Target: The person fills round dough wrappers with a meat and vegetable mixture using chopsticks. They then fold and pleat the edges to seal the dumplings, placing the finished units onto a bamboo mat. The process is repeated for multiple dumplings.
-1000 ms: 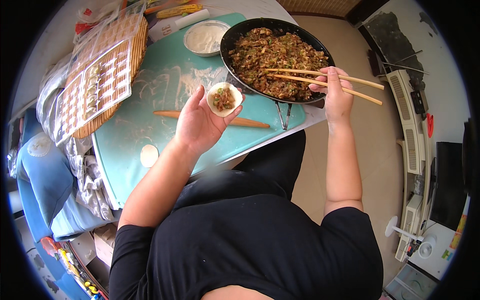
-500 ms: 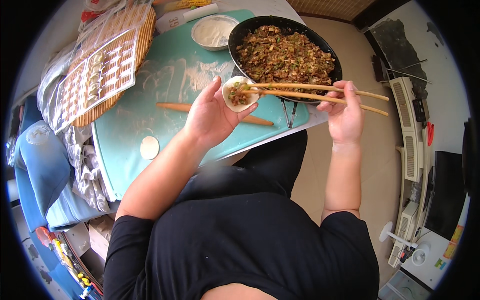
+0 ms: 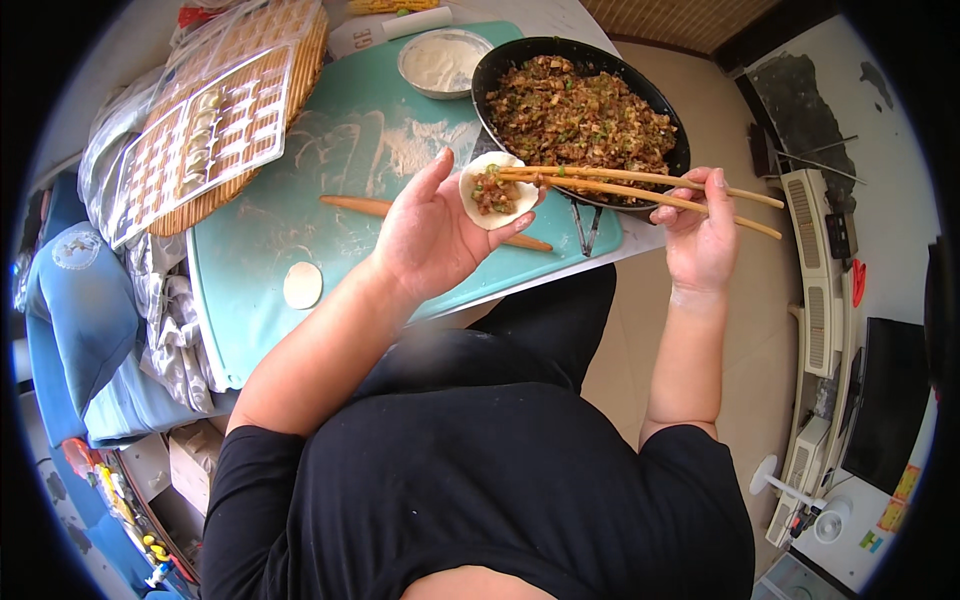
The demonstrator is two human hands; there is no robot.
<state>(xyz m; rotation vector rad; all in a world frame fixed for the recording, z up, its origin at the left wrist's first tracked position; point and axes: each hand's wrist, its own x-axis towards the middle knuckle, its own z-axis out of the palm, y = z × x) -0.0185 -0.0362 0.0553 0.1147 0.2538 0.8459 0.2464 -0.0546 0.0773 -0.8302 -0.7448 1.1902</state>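
A round dumpling wrapper (image 3: 480,212) lies across the palm and fingers of my left hand (image 3: 425,230), with a heap of chopped filling (image 3: 493,193) on it. My right hand (image 3: 697,235) grips a pair of long wooden chopsticks (image 3: 620,182); their tips touch the filling. Just beyond both hands stands a black pan (image 3: 480,75) full of the same chopped filling (image 3: 575,110). A wooden rolling pin (image 3: 350,204) lies partly hidden behind my left hand. Another bare wrapper (image 3: 302,285) rests to its left on the green mat (image 3: 260,330).
A foil bowl of white flour (image 3: 443,62) sits beside the pan. At the far left, a clear compartment tray (image 3: 262,128) with a few dumplings (image 3: 205,130) lies on a round woven mat (image 3: 312,75). Flour dusts the green mat. Blue cloth (image 3: 85,290) hangs left of the table.
The chopstick tips have drawn closer together at the filling, which now sits as a fuller heap on the wrapper. Both hands hold nearly the same place; the view has shifted slightly.
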